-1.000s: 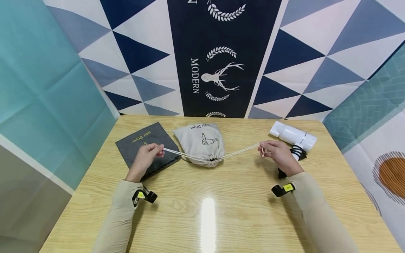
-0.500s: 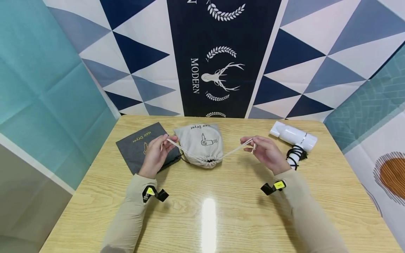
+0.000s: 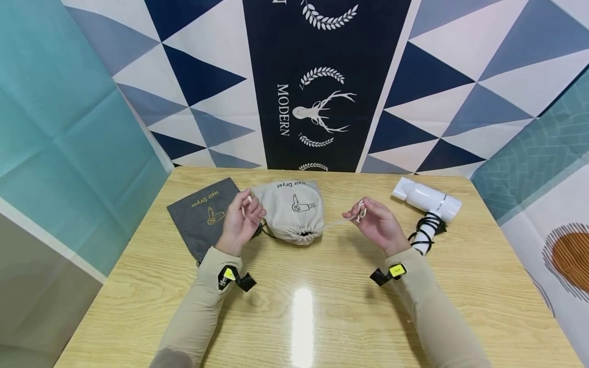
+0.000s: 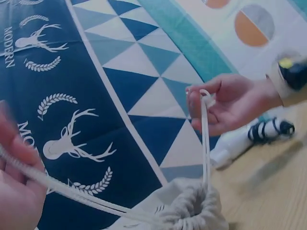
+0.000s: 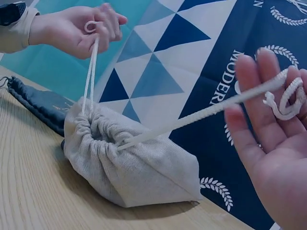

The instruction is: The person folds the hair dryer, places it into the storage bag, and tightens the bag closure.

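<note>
Both mine: left hand [image 3: 241,219] and right hand [image 3: 372,221], curled on drawstring [image 5: 201,112], now nearer the pale bag [image 3: 294,212]; mouth [image 3: 303,234] seemingly almost cinched.

The left hand [image 3: 241,222] and right hand [image 3: 378,225] have lots of room over the surface [image 3: 271,317], low in the middle of the head view. The gray bag [image 3: 294,209] and its cord [image 5: 201,114] block the center; the dark pouch [image 3: 198,209] blocks the left, the hair dryer [image 3: 428,199] the right.
</note>
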